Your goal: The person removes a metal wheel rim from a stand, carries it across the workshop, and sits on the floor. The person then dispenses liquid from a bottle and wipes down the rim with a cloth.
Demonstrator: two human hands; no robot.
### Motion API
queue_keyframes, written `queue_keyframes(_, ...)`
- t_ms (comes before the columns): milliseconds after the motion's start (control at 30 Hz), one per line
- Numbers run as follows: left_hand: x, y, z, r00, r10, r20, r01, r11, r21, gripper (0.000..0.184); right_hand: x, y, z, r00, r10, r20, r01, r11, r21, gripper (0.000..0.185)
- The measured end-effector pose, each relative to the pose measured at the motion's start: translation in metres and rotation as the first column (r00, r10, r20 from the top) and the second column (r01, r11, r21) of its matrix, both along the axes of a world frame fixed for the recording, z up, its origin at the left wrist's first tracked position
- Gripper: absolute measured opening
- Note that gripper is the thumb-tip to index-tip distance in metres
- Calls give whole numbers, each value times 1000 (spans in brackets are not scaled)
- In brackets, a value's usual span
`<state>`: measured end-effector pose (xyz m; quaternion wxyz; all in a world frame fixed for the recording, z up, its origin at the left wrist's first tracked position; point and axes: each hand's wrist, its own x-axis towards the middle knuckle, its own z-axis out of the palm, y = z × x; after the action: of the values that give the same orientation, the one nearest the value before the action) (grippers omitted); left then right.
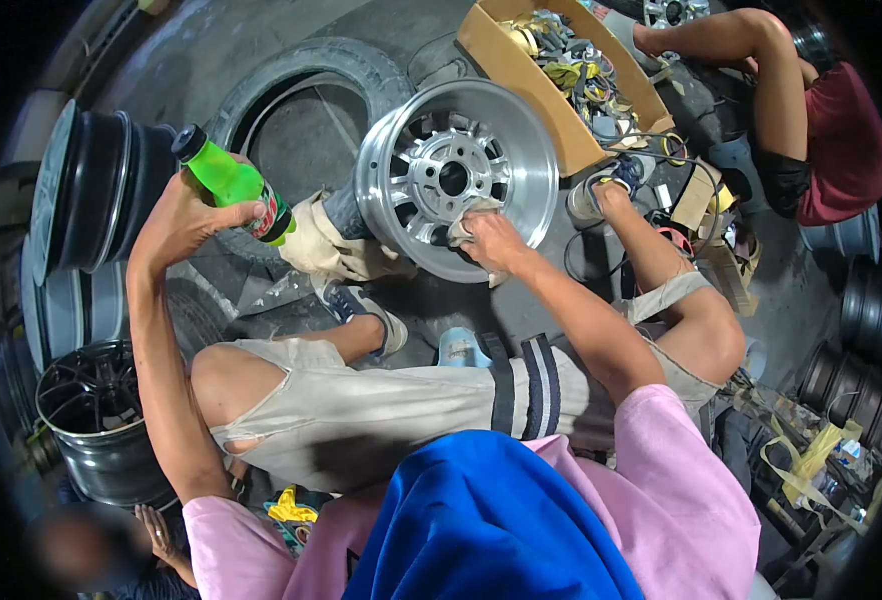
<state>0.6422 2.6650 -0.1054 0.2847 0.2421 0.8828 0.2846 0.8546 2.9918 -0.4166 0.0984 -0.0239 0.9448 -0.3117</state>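
A green soda bottle (229, 182) with a black cap is gripped in my left hand (183, 212), tilted with its cap toward the upper left. My right hand (494, 243) presses a pale cloth (473, 215) against the inside of a silver alloy wheel rim (539, 150). The rim faces up toward me, in front of my knees. Beside the rim, a beige cloth (313, 232) lies draped over something dark that I cannot make out.
A tyre (229, 110) lies behind the rim. One cardboard box (559, 128) holds mixed tools and scraps. Stacked wheels (91, 190) and a black rim (101, 455) stand at left. Another person (846, 150) sits at upper right; a second person's hand (161, 535) shows at lower left. Cables cross the floor.
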Motion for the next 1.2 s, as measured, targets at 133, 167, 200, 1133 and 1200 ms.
queue_keyframes(133,-3,-5,-7,998,14,58,-14,1000,15,56,-6,14,-3,998,65,28,-64,997,-40,26)
queue_keyframes(167,-4,-5,-9,999,7,53,-8,1000,14,56,-12,18,0,987,132,91,-128,991,-50,26)
queue_keyframes(200,-5,-5,-10,1000,-6,7,6,1000,8,55,-16,18,4,968,201,151,-193,979,-66,26)
queue_keyframes(1133,-2,16,-12,997,41,67,-37,998,-49,50,-11,28,13,983,62,173,-109,954,279,15)
queue_keyframes(1200,-1,15,-9,995,62,80,-56,995,-82,50,-14,9,28,971,113,213,-163,959,232,20)
